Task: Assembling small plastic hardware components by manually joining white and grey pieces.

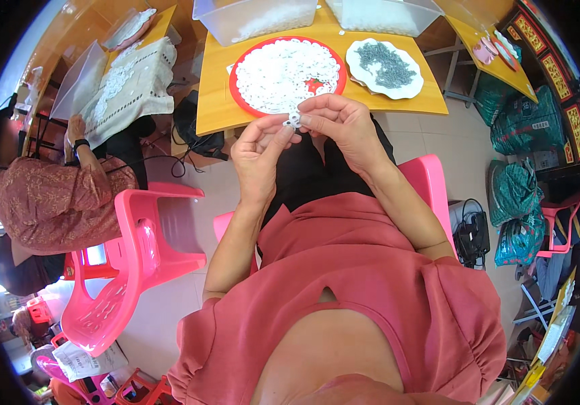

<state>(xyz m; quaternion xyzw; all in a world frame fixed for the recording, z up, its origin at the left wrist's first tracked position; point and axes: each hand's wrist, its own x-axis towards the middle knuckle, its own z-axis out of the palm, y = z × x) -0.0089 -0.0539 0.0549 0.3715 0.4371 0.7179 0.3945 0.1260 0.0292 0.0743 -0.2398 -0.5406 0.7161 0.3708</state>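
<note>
Between my fingertips is a small white plastic piece (293, 120) with dark round openings; its exact kind is too small to make out. My left hand (261, 150) pinches it from the left, and my right hand (341, 129) pinches it from the right. Both hands are held just off the near edge of the yellow table (217, 81). Right beyond them lies a red round tray (235, 93) heaped with white ring-like pieces (286, 71). To its right, a white scalloped plate (408, 88) carries a pile of small grey parts (386, 66).
Two clear plastic bins (256, 20) with white pieces stand at the table's far side. At left, a co-worker (60, 202) sits by a cloth-covered table (138, 88), near a pink chair (138, 250). Green bags (523, 125) line the right side. A black bag (199, 125) is beside the table.
</note>
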